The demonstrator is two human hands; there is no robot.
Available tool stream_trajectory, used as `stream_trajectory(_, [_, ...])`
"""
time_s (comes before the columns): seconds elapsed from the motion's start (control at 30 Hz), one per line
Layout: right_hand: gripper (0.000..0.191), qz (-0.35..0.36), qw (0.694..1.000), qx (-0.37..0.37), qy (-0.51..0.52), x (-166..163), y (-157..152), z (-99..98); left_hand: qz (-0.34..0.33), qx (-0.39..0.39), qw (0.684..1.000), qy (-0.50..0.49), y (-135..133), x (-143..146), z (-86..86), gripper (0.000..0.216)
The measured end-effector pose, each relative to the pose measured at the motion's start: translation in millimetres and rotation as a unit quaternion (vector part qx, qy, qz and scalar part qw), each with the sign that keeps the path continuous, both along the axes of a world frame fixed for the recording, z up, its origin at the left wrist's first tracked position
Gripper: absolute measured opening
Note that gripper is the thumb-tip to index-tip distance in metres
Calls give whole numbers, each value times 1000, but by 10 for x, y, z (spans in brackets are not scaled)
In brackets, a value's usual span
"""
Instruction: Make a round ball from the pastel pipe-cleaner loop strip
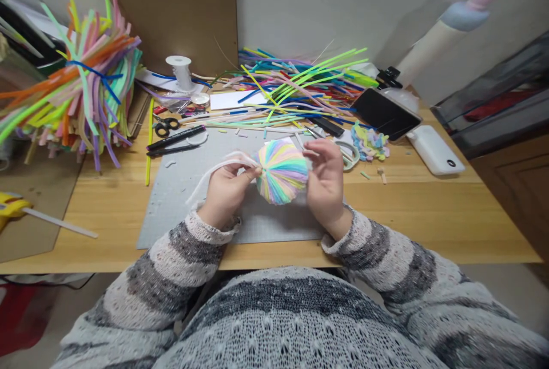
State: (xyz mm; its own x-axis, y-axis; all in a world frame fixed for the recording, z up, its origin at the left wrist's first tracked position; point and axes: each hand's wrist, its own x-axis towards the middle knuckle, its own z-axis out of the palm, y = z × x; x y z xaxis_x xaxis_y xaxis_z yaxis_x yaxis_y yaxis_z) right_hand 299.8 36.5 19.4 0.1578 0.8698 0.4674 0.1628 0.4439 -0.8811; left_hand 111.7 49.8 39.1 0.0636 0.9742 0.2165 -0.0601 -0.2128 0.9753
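We have a rounded, fuzzy striped piece (283, 171) in pastel pink, yellow, mint, blue and lilac, above the grey mat (171, 214). Its stripes fan out from one gathered point at its left. Our left hand (227, 189) pinches that point between thumb and forefinger, wrist angled inward. Our right hand (326, 183) stands at the opposite edge, fingers bent and partly raised; we cannot tell whether it grips. The gathered point faces left, and white strands (201, 181) trail down-left. Nearly round, the piece shows us no clear long axis.
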Motion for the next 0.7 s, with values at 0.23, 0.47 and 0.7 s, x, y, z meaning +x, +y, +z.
stream_trajectory(0.23, [38, 322, 871, -311, 205, -74, 80, 54, 8, 253, 939, 234, -11, -99, 68, 14])
stream_trajectory(0.47, [22, 273, 930, -192, 156, -297, -116, -169, 98, 50, 994, 8, 3, 5, -22, 15])
stream_trajectory(0.7, [37, 237, 965, 34, -105, -139, -53, -12, -128, -241, 925, -264, 58, 100, -113, 27])
